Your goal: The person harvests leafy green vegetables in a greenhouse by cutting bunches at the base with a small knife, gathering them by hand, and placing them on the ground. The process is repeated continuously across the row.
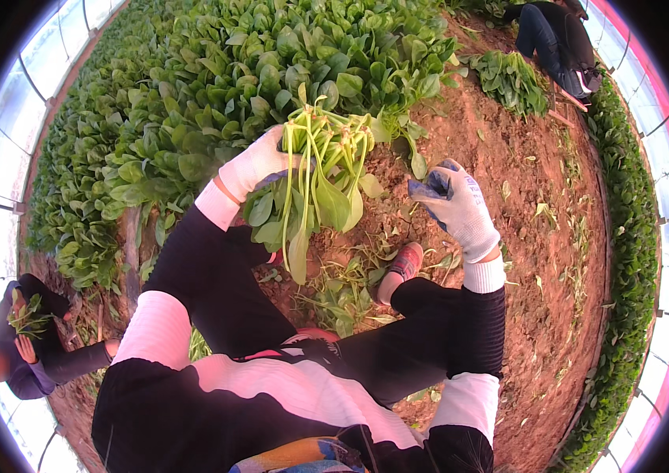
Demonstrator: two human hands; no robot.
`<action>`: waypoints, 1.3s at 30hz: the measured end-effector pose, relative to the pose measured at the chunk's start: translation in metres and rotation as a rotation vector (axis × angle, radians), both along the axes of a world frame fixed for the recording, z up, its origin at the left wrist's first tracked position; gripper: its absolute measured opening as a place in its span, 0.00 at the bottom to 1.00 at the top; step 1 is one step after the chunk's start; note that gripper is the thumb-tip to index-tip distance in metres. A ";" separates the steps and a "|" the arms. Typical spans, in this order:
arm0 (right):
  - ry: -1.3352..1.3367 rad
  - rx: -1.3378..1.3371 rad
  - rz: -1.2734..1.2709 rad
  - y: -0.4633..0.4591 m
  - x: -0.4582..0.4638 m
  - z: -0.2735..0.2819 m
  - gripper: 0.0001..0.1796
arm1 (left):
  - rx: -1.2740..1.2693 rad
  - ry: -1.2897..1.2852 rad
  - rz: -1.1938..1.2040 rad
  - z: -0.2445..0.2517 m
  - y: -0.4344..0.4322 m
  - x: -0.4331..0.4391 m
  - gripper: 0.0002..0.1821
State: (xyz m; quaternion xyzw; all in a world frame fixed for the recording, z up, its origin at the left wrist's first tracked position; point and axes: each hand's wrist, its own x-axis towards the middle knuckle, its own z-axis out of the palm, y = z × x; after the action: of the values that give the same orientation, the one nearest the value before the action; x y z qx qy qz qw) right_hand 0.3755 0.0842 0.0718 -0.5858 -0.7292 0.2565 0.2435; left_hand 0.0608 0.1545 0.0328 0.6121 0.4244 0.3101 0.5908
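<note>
My left hand (258, 164), in a white knit glove with a blue coated palm, grips a bunch of spinach (325, 171). The cut root ends point up and the leaves hang down, with a few long pale stems dangling at the front. To the right, apart from the bunch, my right hand (452, 204) wears a matching glove and has its fingers curled over bare soil. A thin pale bit shows under those fingers; whether it is held cannot be made out. Loose stems and trimmed leaves (343, 292) lie on the ground between my feet.
Dense growing spinach (204, 77) fills the ground ahead and left. Reddish soil (547, 254) with scattered leaves runs along the right, edged by another green row (624, 236). A spinach pile (506, 80) lies by a crouching person (556, 44). Another person (33, 349) at left holds greens.
</note>
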 end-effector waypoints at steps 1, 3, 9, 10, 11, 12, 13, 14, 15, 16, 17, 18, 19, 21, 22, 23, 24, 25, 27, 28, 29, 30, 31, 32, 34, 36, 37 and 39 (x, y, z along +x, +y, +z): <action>0.022 0.103 0.018 -0.003 -0.006 -0.004 0.16 | 0.022 -0.079 -0.049 -0.003 0.000 -0.003 0.34; 0.158 0.162 -0.024 -0.006 -0.018 -0.009 0.15 | -0.061 -0.084 -0.051 -0.010 0.003 -0.005 0.32; 0.270 0.411 -0.005 -0.007 -0.052 -0.006 0.20 | -0.257 -0.273 -0.092 -0.023 0.002 -0.003 0.28; 0.305 0.361 -0.031 -0.009 -0.056 -0.006 0.24 | -0.223 -0.230 -0.080 -0.023 0.002 0.001 0.27; 0.265 0.382 -0.041 -0.008 -0.060 -0.006 0.25 | -0.226 -0.236 -0.099 -0.022 0.002 0.003 0.27; 0.220 0.425 -0.038 -0.007 -0.063 -0.007 0.26 | -0.228 -0.243 -0.117 -0.021 0.001 0.005 0.27; 0.175 0.474 -0.025 -0.005 -0.065 -0.008 0.27 | -0.238 -0.227 -0.111 -0.019 0.000 0.007 0.27; 0.174 0.503 -0.021 -0.003 -0.067 -0.009 0.27 | -0.240 -0.265 -0.149 -0.016 -0.002 0.007 0.27; 0.154 0.512 -0.023 -0.001 -0.067 -0.010 0.27 | -0.283 -0.294 -0.157 -0.014 -0.004 0.007 0.28; 0.135 0.520 -0.025 0.002 -0.066 -0.011 0.27 | -0.286 -0.299 -0.177 -0.012 -0.005 0.008 0.28; 0.116 0.527 -0.033 0.003 -0.066 -0.012 0.27 | -0.276 -0.351 -0.234 -0.011 -0.005 0.007 0.29; 0.160 0.427 -0.039 0.004 -0.065 -0.014 0.27 | -0.294 -0.314 -0.211 -0.011 -0.005 0.006 0.29; 0.179 0.412 -0.039 0.005 -0.065 -0.015 0.27 | -0.298 -0.325 -0.224 -0.011 -0.004 0.006 0.29; 0.228 0.402 -0.043 0.005 -0.065 -0.018 0.27 | -0.299 -0.341 -0.235 -0.014 -0.003 0.004 0.28; 0.217 0.414 -0.056 0.004 -0.066 -0.019 0.26 | -0.296 -0.346 -0.235 -0.016 -0.002 0.004 0.28; 0.204 0.427 -0.068 0.004 -0.066 -0.020 0.26 | -0.294 -0.334 -0.229 -0.018 -0.002 0.004 0.28; 0.185 0.441 -0.072 0.004 -0.066 -0.021 0.26 | -0.306 -0.347 -0.230 -0.021 -0.001 0.003 0.27; 0.148 0.462 -0.081 0.004 -0.066 -0.022 0.25 | -0.319 -0.344 -0.224 -0.023 -0.001 0.003 0.26; 0.062 0.512 -0.078 0.005 -0.067 -0.024 0.22 | -0.348 -0.311 -0.183 -0.027 -0.002 0.003 0.24; -0.082 0.612 -0.063 0.006 -0.067 -0.025 0.21 | -0.329 -0.356 -0.193 -0.029 -0.003 0.003 0.21; -0.227 0.714 -0.041 0.006 -0.067 -0.025 0.19 | -0.355 -0.362 -0.190 -0.031 -0.003 0.002 0.20; -0.364 0.805 -0.040 0.006 -0.068 -0.025 0.18 | -0.372 -0.384 -0.193 -0.033 -0.004 0.003 0.19; -0.393 0.878 -0.005 0.006 -0.069 -0.024 0.16 | -0.375 -0.440 -0.231 -0.035 -0.003 0.003 0.18; -0.434 0.859 0.009 0.006 -0.069 -0.023 0.16 | -0.387 -0.489 -0.282 -0.036 -0.002 0.002 0.19; -0.396 0.821 -0.017 0.005 -0.067 -0.019 0.16 | 0.208 -0.282 -0.416 -0.038 0.000 0.002 0.19; -0.137 0.687 -0.093 0.006 -0.063 -0.014 0.15 | 0.158 -0.239 -0.406 -0.037 0.000 0.002 0.21; 0.055 0.604 -0.161 0.006 -0.058 -0.011 0.14 | 0.021 -0.284 -0.374 -0.035 -0.002 0.001 0.22; 0.094 0.584 -0.256 0.009 -0.042 -0.006 0.14 | -0.449 -0.446 -0.264 -0.026 -0.004 -0.003 0.23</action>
State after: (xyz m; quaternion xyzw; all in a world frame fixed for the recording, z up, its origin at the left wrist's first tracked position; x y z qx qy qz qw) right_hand 0.3334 0.0934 0.0660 -0.5655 -0.6805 0.0303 0.4650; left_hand 0.0576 0.1501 0.0070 0.4336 0.2594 0.2560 0.8241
